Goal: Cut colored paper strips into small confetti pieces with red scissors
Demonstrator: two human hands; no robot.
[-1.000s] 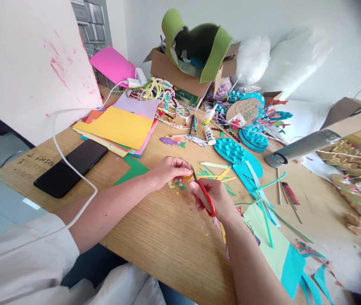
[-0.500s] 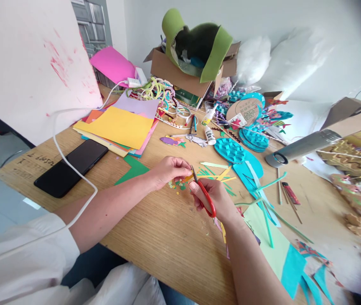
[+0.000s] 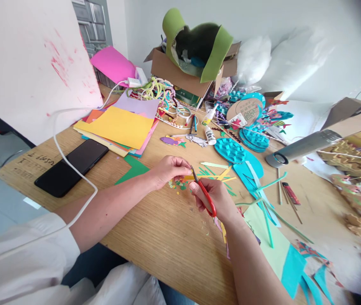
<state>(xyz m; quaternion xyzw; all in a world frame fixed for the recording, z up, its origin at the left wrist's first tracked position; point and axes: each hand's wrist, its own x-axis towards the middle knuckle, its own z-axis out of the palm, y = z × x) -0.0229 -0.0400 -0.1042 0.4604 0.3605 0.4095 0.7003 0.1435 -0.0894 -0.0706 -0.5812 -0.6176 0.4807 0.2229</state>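
Note:
My right hand [image 3: 212,195] is closed around the red handles of a pair of scissors [image 3: 206,196], whose blades point up and away towards my other hand. Thumb and fingers of my left hand [image 3: 173,170] pinch a small bit of yellow paper right beside the blade tips; most of the bit is hidden by the fingers. Below and between the hands, tiny green and yellow paper pieces [image 3: 174,185] are scattered on the wooden table [image 3: 155,237]. Just beyond the right hand lie thin green and yellow paper strips [image 3: 223,174].
At the left are a black phone [image 3: 71,167], a white cable [image 3: 72,167] crossing above my left arm, and stacked coloured paper [image 3: 117,127]. Glue bottles [image 3: 210,136], paper fish [image 3: 171,141], blue scalloped shapes [image 3: 229,150] and a silver cylinder [image 3: 304,147] stand or lie farther back.
Almost nothing differs. Both hands stay in the same place, with the scissors still beside the pinched yellow paper.

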